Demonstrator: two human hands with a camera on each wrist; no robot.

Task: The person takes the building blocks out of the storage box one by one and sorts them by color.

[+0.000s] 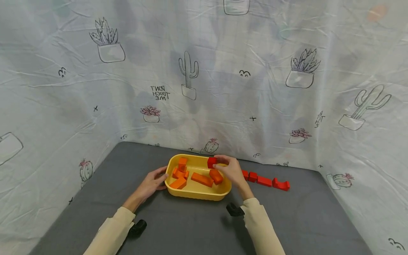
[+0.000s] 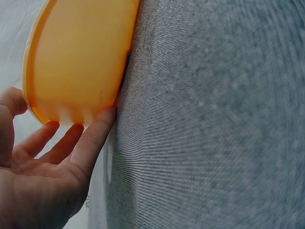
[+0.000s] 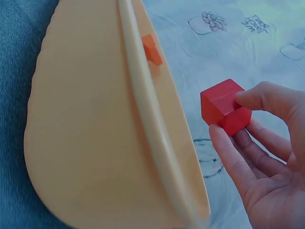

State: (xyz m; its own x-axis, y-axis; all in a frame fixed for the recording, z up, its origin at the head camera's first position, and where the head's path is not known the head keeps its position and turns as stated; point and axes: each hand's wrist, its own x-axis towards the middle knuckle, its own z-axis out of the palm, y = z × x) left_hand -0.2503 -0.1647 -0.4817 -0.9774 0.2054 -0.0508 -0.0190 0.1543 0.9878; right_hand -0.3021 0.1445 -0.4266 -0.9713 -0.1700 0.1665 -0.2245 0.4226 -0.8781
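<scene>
A yellow plastic tub (image 1: 197, 194) stands on the grey cloth with several orange blocks inside, among them a long block (image 1: 202, 179) and a rounded one (image 1: 216, 176). My left hand (image 1: 154, 182) holds the tub's left end, fingertips on the outer wall and one digit at the rim (image 2: 27, 71). Above the tub's far right part, my right hand (image 1: 230, 170) pinches a red cube (image 3: 226, 106) between thumb and fingers. In the right wrist view the cube is apart from the tub wall.
Right of the tub lies a row of red blocks, including a cube (image 1: 253, 176), a long block (image 1: 264, 181) and a notched piece (image 1: 281, 184). A white curtain (image 1: 216, 88) printed with plants hangs behind the grey table surface (image 1: 191, 226).
</scene>
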